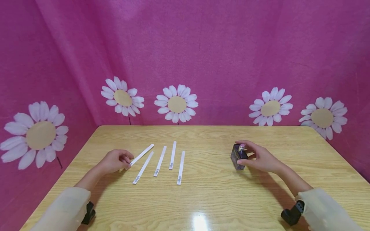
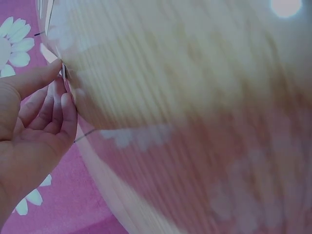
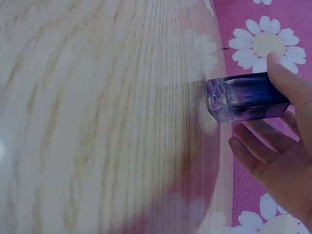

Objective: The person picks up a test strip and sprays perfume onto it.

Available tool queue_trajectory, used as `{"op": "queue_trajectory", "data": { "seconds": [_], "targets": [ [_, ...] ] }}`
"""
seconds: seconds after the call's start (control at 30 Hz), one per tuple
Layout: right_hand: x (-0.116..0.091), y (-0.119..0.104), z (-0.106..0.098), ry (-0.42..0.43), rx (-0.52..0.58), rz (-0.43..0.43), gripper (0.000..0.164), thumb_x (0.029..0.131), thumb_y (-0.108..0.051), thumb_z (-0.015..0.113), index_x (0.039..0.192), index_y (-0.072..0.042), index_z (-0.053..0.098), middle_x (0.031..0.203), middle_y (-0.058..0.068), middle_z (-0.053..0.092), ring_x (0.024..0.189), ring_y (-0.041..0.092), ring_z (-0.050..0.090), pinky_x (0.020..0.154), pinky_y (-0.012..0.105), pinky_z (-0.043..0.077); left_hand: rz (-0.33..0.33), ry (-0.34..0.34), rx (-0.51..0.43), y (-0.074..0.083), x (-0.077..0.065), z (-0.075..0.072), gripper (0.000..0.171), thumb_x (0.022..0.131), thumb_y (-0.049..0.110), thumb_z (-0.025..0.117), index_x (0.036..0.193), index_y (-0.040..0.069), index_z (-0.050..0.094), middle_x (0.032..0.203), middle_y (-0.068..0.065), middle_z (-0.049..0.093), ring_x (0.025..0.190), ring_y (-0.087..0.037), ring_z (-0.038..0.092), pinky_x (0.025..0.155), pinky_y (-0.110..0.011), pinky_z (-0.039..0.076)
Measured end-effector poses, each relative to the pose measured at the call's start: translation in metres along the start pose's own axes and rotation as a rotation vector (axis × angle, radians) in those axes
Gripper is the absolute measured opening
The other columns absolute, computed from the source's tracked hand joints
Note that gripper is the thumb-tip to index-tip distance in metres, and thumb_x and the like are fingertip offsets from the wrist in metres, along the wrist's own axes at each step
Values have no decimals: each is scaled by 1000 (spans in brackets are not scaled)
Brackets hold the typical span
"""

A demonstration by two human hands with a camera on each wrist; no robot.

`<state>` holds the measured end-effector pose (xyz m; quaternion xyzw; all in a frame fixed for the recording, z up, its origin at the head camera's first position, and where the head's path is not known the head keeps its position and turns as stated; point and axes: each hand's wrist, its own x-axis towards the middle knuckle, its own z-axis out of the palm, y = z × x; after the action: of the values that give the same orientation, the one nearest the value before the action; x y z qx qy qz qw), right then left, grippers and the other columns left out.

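Observation:
Several white paper perfume test strips point(image 1: 160, 162) are fanned out on the left half of the table, each with small dark print near its lower end. My left hand point(image 1: 116, 160) pinches the printed end of the leftmost strip point(image 1: 142, 154) between thumb and fingers; in the left wrist view that hand point(image 2: 41, 107) hides most of the strip. To the right, a dark purple glass perfume bottle point(image 1: 238, 156) stands upright. My right hand point(image 1: 261, 158) grips it, thumb on the near side and fingers behind. In the right wrist view, the thumb lies along the bottle point(image 3: 248, 97).
The wooden table point(image 1: 214, 199) has a pink curtain point(image 1: 219, 48) with large white daisies behind it and along its left side. Black wrist devices point(image 1: 293, 213) sit at both cuffs. A bright light reflection shows at the near edge.

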<state>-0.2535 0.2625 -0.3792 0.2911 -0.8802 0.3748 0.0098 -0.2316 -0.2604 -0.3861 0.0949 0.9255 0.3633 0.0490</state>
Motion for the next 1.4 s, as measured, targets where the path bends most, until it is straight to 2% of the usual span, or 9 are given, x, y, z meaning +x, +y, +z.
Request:
{"op": "queue_trajectory", "data": {
  "seconds": [0.43,0.67,0.9,1.13,1.3,1.4],
  "targets": [
    [-2,-1,1,11,7,-24,63,84,-15,73,138,-2,44,119,19,61,100,-3,57,74,24,58,-2,19,29,10,-3,3,19,78,-3,69,97,-6,67,77,-8,63,71,-11,51,57,-18,42],
    [-2,-1,0,9,28,-36,69,80,-14,77,138,0,43,122,22,59,99,-3,57,73,25,58,31,26,43,10,-3,4,11,79,-2,69,89,-4,69,76,-8,64,72,-12,51,59,-17,42],
    [1,6,1,-2,69,-35,62,78,-14,79,131,-2,48,114,18,62,97,-2,59,76,25,57,-6,51,46,8,-3,9,8,82,5,68,86,-1,70,75,-5,65,69,-10,50,58,-18,41],
    [-3,12,2,-20,127,-50,56,77,-12,80,124,-3,51,113,15,62,101,-6,58,87,22,54,-76,56,-1,14,-8,12,13,86,10,67,93,0,70,81,-7,67,71,-10,52,60,-21,45],
    [-5,9,1,-18,198,-3,54,78,-10,78,122,2,49,115,20,61,103,-8,57,91,10,47,-68,97,-44,22,-8,12,16,86,12,68,95,-1,70,85,-10,70,73,-10,56,65,-23,48],
    [-5,3,1,-3,228,38,53,81,-9,75,124,4,47,115,22,60,102,-7,57,90,9,48,-54,92,-108,26,-6,12,18,87,10,67,97,-5,69,88,-13,71,74,-7,58,66,-22,52]
  ]
}}
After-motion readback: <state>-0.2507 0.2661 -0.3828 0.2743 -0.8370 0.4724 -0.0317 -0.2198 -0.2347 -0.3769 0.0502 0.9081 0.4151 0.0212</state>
